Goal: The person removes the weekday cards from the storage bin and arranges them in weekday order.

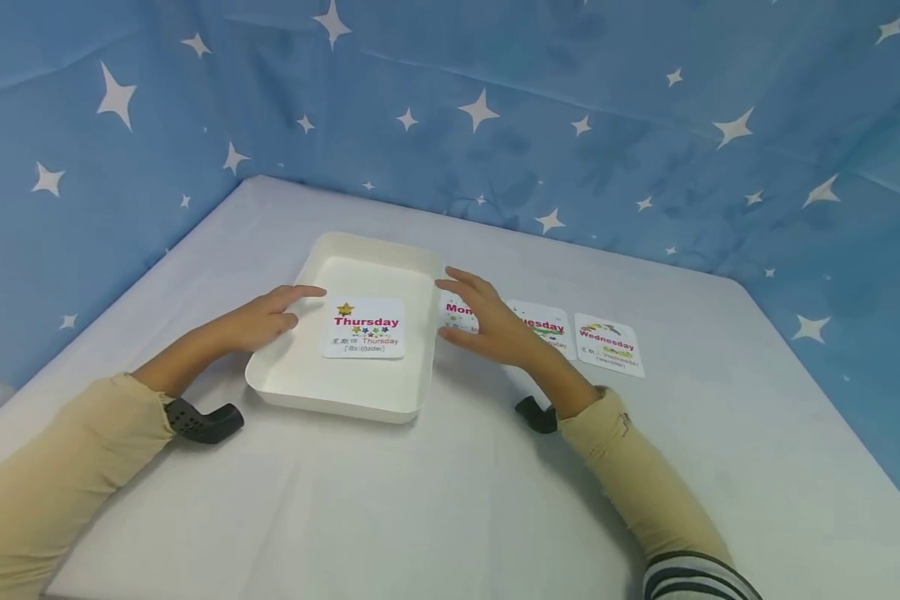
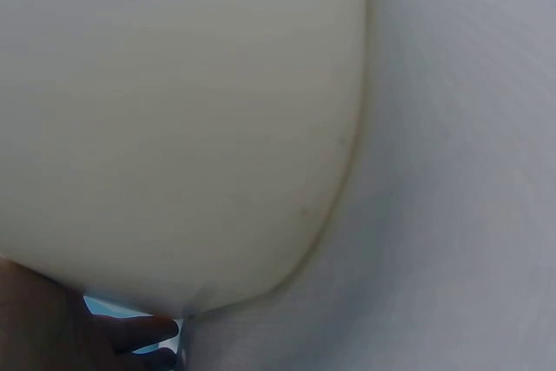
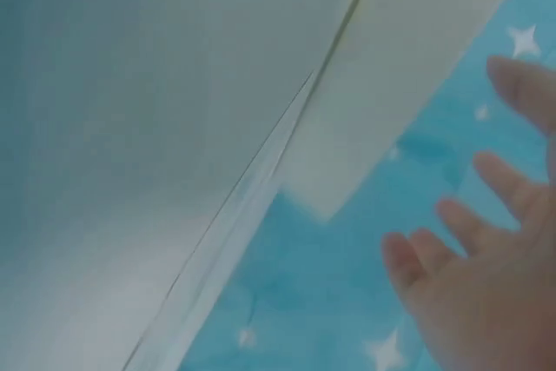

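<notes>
A white rectangular tray [image 1: 337, 407] stands on the table with a "Thursday" card [image 1: 363, 343] in it, printed side up. My left hand [image 1: 258, 321] is over the tray's left side, index finger and thumb stretched toward the card. In the left wrist view the tray's outer wall [image 2: 191, 128] fills much of the picture, with part of the hand low in the corner. At the right rim is my right hand [image 1: 487, 325], its fingers spread and holding nothing. The right wrist view shows those fingers apart from the tray wall [image 3: 391, 76]. Whether the left hand touches the rim, I cannot tell.
Right of the tray lies a row of cards: "Monday" [image 1: 453, 312], partly covered by the right hand, then "Tuesday" [image 1: 543, 321] and "Wednesday" [image 1: 610, 343]. They rest on a white-covered table [image 1: 390, 500]. Behind hangs a blue star-patterned cloth [image 1: 435, 167].
</notes>
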Motion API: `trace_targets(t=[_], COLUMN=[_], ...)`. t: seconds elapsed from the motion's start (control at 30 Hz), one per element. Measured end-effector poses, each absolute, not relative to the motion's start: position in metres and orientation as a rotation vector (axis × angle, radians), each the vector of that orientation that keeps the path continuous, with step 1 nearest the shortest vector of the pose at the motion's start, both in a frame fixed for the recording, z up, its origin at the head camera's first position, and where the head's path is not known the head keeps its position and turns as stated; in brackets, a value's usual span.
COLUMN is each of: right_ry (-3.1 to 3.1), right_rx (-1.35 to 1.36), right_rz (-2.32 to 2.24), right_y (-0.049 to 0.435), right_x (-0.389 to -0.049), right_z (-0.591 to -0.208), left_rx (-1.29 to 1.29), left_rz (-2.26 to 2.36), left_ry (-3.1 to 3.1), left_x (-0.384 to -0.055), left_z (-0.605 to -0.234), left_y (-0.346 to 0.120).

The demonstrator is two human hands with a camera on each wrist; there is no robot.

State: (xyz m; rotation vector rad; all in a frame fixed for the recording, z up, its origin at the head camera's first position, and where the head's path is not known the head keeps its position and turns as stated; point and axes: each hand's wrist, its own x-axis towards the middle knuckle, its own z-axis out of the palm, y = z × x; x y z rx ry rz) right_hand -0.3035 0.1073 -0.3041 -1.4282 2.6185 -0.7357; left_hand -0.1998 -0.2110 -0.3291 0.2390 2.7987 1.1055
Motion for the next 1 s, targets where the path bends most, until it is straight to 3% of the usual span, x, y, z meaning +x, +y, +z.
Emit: trace_targets(t=[0.47, 0.73, 1.0], right_ry=[2.492, 2.432, 2.444], right_rx=[-1.351, -1.247, -1.333], right_rz=[-0.474, -0.163, -0.122], right_y=[0.019, 0.011, 0.008], right_x=[-0.297, -0.303, -0.304], right_z=[-0.302, -0.307, -0.311], left_rx=[0.223, 0.228, 0.21], left_rz=[1.101, 1.085, 1.074], left_ry=[2.812, 2.818, 2.828], left_x=[-0.2, -0.203, -0.202], left_z=[-0.33, -0.332, -0.332], left_y=[-0.215, -0.21, -0.214])
